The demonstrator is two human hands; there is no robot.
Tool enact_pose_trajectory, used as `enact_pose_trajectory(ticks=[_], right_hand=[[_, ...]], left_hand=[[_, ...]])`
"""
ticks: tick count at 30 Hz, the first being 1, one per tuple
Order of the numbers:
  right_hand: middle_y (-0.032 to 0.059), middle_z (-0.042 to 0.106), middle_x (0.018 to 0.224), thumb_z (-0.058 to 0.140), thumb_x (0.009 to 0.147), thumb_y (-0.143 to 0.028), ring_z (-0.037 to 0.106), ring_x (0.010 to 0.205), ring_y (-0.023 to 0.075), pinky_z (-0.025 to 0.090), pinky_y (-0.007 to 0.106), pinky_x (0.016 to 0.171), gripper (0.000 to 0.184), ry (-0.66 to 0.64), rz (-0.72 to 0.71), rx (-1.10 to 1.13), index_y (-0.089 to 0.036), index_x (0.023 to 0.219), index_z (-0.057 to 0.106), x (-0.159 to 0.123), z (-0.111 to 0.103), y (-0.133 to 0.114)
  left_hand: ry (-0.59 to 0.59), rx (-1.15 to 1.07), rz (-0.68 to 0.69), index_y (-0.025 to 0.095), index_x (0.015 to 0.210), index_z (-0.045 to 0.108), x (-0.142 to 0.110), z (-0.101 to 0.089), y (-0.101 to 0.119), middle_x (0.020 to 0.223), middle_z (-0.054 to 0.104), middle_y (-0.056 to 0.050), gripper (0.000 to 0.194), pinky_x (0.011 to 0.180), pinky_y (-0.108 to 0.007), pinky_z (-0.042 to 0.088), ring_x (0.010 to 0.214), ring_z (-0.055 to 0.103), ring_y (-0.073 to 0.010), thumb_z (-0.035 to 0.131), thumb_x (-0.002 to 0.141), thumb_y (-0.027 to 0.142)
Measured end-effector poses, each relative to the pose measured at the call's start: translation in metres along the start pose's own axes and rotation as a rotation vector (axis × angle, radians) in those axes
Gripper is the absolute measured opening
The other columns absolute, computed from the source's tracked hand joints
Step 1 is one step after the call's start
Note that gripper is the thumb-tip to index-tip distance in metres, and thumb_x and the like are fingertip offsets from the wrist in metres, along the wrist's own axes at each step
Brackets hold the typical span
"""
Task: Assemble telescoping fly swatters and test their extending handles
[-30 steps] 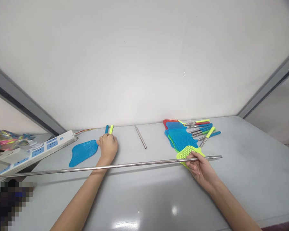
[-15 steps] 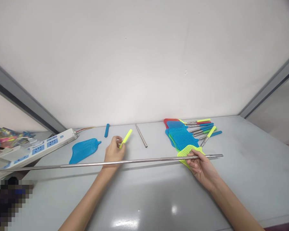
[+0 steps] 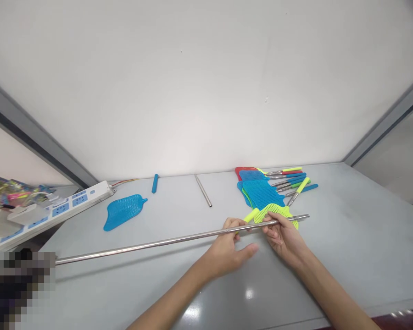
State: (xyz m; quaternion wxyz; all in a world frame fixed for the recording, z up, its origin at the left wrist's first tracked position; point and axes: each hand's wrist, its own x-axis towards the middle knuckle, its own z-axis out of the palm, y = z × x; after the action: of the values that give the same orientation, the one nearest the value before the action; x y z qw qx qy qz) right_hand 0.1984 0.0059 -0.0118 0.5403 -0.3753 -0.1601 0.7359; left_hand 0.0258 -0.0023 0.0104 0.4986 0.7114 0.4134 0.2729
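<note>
A long extended steel rod crosses the grey table from lower left to right. My right hand grips it near its right end, together with a yellow-green mesh swatter head. My left hand pinches a short yellow-green handle sleeve and holds it right beside the rod, close to my right hand. Far left on the table lie a loose blue swatter head and a blue handle sleeve.
A short steel tube lies mid-table near the wall. A pile of finished swatters in blue, red and green sits at the back right. A white power strip and colourful packets lie at the left.
My left hand picked the yellow-green sleeve up from beside the blue one and carried it right, to the rod by my right hand. The rod's left end swung nearer to me.
</note>
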Motion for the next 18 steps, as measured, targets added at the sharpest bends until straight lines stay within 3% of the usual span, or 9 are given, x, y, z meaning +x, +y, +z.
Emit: enact_pose_trajectory(ticks=[5,7,12,18], right_hand=[[0.0051,0.056,0.046,0.046,0.077,-0.024,0.037,0.031,0.0037,0.024,0.01,0.024,0.025,-0.007,0.004,-0.029,-0.011,0.059,0.057,-0.001,0.003,0.001],[0.0051,0.056,0.047,0.045,0.078,-0.025,0.038,0.032,0.0036,0.025,0.01,0.024,0.026,-0.011,-0.008,-0.031,-0.011,0.059,0.057,-0.001,0.004,0.0],[0.0037,0.056,0.049,0.046,0.079,-0.028,0.038,0.034,0.0034,0.027,0.01,0.027,0.025,-0.037,-0.025,-0.033,-0.012,0.061,0.055,-0.002,0.004,-0.001],[0.0001,0.053,0.055,0.047,0.079,-0.034,0.036,0.034,0.0031,0.025,0.013,0.027,0.021,-0.102,-0.029,-0.05,-0.016,0.073,0.055,-0.003,0.005,0.0]], left_hand=[[0.075,-0.141,-0.105,0.016,0.069,0.054,0.017,0.006,-0.002,0.064,0.041,0.0,0.047,0.056,-0.024,0.031,0.059,0.037,-0.0116,0.021,0.082,0.046],[0.083,-0.172,-0.125,0.015,0.066,0.053,0.022,0.007,-0.003,0.056,0.036,0.002,0.047,0.052,-0.023,0.028,0.054,0.034,-0.0108,0.022,0.082,0.046],[0.033,-0.191,-0.051,0.017,0.066,0.05,0.026,0.004,0.0,0.059,0.037,0.003,0.036,0.053,-0.022,0.028,0.056,0.035,-0.0104,0.028,0.082,0.04],[-0.028,-0.236,-0.078,0.018,0.064,0.045,0.023,-0.004,0.005,0.058,0.035,0.003,0.031,0.052,-0.022,0.028,0.055,0.032,-0.0097,0.028,0.081,0.037]])
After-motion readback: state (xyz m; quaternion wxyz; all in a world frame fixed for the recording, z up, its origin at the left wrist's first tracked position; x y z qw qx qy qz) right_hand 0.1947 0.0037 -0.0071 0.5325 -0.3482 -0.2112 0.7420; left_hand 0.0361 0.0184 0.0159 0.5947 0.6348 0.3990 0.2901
